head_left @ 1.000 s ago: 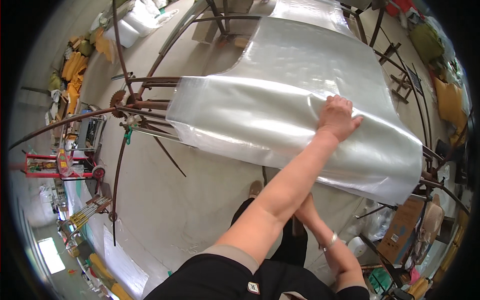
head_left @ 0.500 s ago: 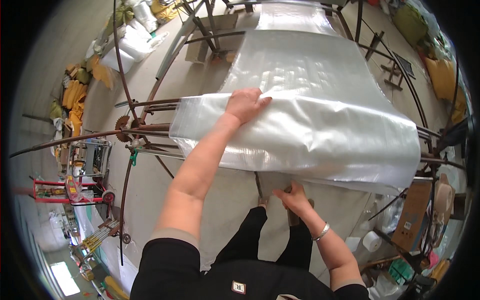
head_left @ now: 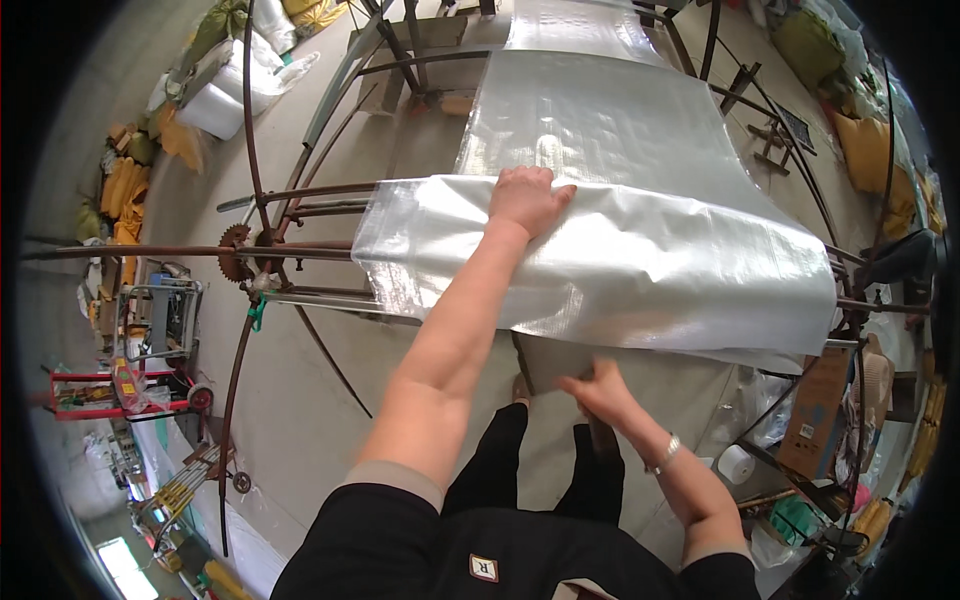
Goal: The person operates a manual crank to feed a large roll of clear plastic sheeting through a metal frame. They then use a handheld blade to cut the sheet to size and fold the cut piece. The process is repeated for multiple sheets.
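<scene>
A wide translucent white woven plastic sheet (head_left: 640, 250) is wound over a big rusty metal reel frame (head_left: 300, 190) in front of me. My left hand (head_left: 528, 197) lies palm down on top of the sheet near its upper fold, fingers bent over the edge. Lower down, my right hand (head_left: 597, 386), with a bracelet on its wrist, grips a flat grey-brown piece (head_left: 548, 360) just beneath the sheet's hanging lower edge. What that piece is, I cannot make out.
The sheet runs away from me to the top of the view (head_left: 580, 30). White rolls and yellow sacks (head_left: 215, 105) lie at the far left. A red trolley (head_left: 120, 385) stands left. Cardboard boxes (head_left: 815, 415) and a white roll (head_left: 737, 463) crowd the right.
My left hand slid leftward across the top of the sheet, from its right part to the middle. My right hand rose to the sheet's lower edge and holds the flat piece there.
</scene>
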Motion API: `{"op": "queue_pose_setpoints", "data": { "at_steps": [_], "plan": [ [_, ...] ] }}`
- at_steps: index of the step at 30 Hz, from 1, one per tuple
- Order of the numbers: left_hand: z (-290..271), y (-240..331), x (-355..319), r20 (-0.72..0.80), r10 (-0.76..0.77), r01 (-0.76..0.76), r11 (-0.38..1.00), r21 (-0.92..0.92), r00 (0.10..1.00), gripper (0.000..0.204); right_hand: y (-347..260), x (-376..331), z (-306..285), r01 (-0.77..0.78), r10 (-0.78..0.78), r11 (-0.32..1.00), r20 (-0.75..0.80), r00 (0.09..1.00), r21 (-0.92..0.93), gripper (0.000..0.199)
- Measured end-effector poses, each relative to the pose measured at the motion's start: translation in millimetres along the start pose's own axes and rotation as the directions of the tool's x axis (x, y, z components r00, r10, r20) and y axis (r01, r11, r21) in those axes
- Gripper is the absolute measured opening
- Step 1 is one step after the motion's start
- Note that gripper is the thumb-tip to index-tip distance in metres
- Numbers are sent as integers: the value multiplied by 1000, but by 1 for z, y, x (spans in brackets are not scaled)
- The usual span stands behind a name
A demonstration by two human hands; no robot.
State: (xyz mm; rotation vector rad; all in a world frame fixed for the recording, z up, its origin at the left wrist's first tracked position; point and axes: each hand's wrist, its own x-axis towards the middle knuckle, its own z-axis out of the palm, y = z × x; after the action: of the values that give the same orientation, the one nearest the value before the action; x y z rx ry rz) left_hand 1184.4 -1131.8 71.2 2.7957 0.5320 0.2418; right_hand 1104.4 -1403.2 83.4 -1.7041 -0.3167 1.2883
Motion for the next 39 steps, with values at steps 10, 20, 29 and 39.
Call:
{"op": "queue_pose_setpoints", "data": {
  "at_steps": [10, 20, 29, 39],
  "plan": [
    [-3, -2, -11, -99, -35, 32, 999, -36, 994, 46, 28, -53, 16, -58, 56, 988, 14, 998, 143, 30],
    [-14, 18, -23, -214, 14, -22, 999, -37, 977, 40, 37, 51, 35, 70, -71, 997, -5, 997, -31, 24],
    [-16, 19, -45, -344, 41, -62, 997, -51, 938, 35, 67, 2, 57, 2, 2, 998, -71, 997, 56, 20],
    [-23, 16, -57, -405, 73, -106, 992, -61, 911, 33, 61, 88, 86, 136, -133, 990, -96, 987, 33, 27]
  ]
}}
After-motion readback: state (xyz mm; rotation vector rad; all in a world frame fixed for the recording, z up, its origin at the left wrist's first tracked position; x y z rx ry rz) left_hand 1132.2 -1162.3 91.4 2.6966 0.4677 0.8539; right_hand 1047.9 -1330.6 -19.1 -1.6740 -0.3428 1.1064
